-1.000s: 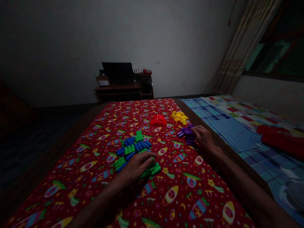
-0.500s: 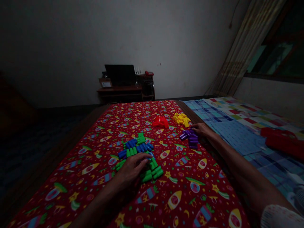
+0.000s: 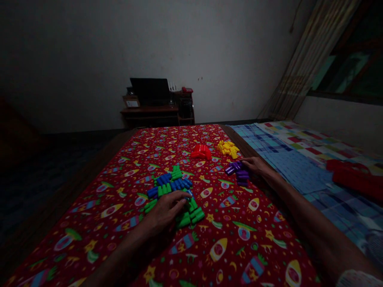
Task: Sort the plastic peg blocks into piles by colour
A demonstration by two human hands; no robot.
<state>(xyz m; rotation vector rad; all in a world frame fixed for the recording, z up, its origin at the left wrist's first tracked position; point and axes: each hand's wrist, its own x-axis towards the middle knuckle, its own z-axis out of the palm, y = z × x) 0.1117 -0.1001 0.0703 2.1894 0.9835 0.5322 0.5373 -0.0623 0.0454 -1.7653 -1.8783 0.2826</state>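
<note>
My left hand (image 3: pixel 166 209) lies over the near part of a group of green blocks (image 3: pixel 197 215) and blue blocks (image 3: pixel 181 183), small and tube-like, laid in short rows. Its fingers stretch forward, thumb apart from index finger, the fingertips beside a blue piece; part of the group is hidden under the palm. On the right, my right hand (image 3: pixel 254 164) has its thumb and fingertips at the end of a purple block (image 3: pixel 237 165) at the top of a purple cluster. More purple blocks (image 3: pixel 242 177) lie just below those fingers.
Red blocks (image 3: pixel 201 151) and a yellow heap (image 3: pixel 228 149) sit farther back on the red patterned cloth (image 3: pixel 224 247). A bed with a blue checked sheet (image 3: pixel 284 159) adjoins the right. Against the wall stands a desk (image 3: pixel 149 111) with a monitor (image 3: pixel 150 91).
The view has shifted slightly, so everything sits a little higher and to the left. Both hands keep nearly the same places at the blocks.
</note>
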